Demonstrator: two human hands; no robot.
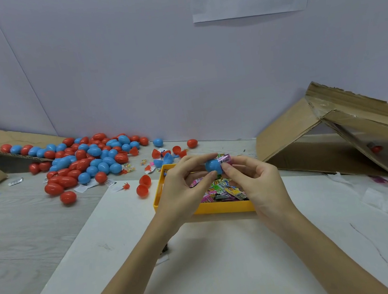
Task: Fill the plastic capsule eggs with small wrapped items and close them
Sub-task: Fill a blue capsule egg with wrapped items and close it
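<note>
A blue plastic egg half is pinched in the left hand, above the yellow plastic tray of wrapped candies. A pink foil-wrapped packet, gripped by the right hand, is seen protruding at 3 o'clock of the shell. Risk noted: a packet not fully seated could be caught in the seam, so closure would fail; the shell could slip into the tray.

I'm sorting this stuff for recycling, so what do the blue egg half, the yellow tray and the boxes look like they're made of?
The blue egg half looks like smooth, slightly glossy moulded plastic, going by its even colour and soft highlights. The yellow tray seems rigid matte plastic with clean, straight walls. The box on the right is brown corrugated cardboard, with tape showing on its flaps.
</note>
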